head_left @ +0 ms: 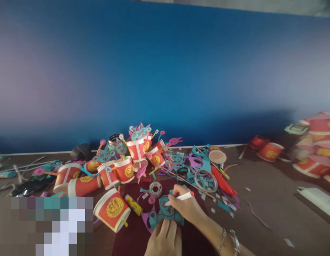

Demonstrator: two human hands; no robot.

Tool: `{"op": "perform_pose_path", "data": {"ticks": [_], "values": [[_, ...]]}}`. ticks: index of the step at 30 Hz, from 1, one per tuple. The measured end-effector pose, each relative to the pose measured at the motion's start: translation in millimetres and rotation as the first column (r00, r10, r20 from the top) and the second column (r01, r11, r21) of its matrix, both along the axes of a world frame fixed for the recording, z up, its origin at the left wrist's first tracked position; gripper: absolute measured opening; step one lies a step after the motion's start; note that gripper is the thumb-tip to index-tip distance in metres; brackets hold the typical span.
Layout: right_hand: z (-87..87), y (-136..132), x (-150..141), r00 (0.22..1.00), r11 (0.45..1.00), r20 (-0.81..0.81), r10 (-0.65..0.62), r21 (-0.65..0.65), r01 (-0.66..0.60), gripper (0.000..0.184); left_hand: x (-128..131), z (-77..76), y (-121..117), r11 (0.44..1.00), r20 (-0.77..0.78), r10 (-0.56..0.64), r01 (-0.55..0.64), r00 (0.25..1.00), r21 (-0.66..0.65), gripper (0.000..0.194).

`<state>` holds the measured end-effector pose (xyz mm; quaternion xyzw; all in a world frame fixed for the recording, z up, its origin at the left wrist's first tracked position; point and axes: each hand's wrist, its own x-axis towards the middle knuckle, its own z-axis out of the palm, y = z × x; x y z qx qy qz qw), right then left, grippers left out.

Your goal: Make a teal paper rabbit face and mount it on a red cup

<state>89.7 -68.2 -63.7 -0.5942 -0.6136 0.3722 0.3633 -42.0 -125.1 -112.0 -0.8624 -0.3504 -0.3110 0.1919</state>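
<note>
My right hand (190, 209) grips a white marker (184, 196) with a red end. The marker's tip meets a teal paper cutout (162, 203) that carries a drawn cartoon face. Flat along the lower edge of this paper lies my left hand (165, 237), its fingertips pressing on it. Both rest over a dark red sheet (124, 241). A purple paper scrap (146, 218) with cut-out curves lies left of the drawing. Just beyond it are a roll of tape (155, 189) and a yellow glue stick (133, 205).
Red paper cups with animal cutouts (136, 151) crowd the left and middle; one cup (111, 209) lies tilted nearby. Paper scraps, a large tape ring (205, 180) and a red pouch-like object (222, 181) lie right. Stacked cups (316, 153) stand far right, before a blue partition (165, 71).
</note>
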Motion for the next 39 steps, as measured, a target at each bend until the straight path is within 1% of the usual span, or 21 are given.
{"op": "perform_pose_path", "data": {"ticks": [6, 9, 12, 18, 24, 30, 34, 39], "values": [[-1.1, 0.1, 0.6, 0.999, 1.0, -0.039, 0.007, 0.009, -0.007, 0.023, -0.6, 2.7, -0.6, 1.0, -0.008, 0.001, -0.001, 1.0, -0.005, 0.024], [0.1, -0.2, 0.0, 1.0, 1.0, -0.025, 0.002, -0.009, -0.002, 0.022, -0.9, 3.2, -0.6, 1.0, -0.011, 0.004, -0.004, 1.0, -0.003, 0.024], [0.1, -0.4, -0.1, 1.0, 1.0, -0.011, -0.005, 0.005, 0.005, 0.023, -0.8, 3.1, -0.6, 1.0, -0.011, -0.005, 0.005, 1.0, -0.003, 0.023], [-2.6, 0.3, 0.3, 0.999, 1.0, -0.044, 0.005, -0.007, -0.005, 0.023, -0.5, 3.2, -0.7, 1.0, -0.011, -0.001, 0.001, 1.0, 0.017, 0.024], [-0.4, 0.3, 0.1, 1.0, 1.0, -0.03, 0.0, 0.002, 0.0, 0.023, -0.1, 2.8, -0.6, 1.0, 0.004, -0.001, 0.001, 1.0, 0.007, 0.023], [-3.1, 0.7, 1.2, 0.999, 1.0, -0.042, 0.017, -0.001, -0.017, 0.024, 0.3, 3.9, -0.3, 1.0, 0.012, -0.001, 0.001, 1.0, 0.008, 0.025], [-3.6, 0.9, 1.0, 1.0, 1.0, -0.022, 0.01, 0.004, -0.01, 0.023, -0.4, 4.5, -0.3, 1.0, -0.003, -0.001, 0.001, 1.0, 0.012, 0.024], [-3.6, 0.6, 0.6, 0.998, 1.0, -0.055, 0.019, -0.005, -0.019, 0.022, -1.8, 4.3, -0.8, 1.0, -0.05, -0.001, 0.0, 0.999, -0.024, 0.021]]}}
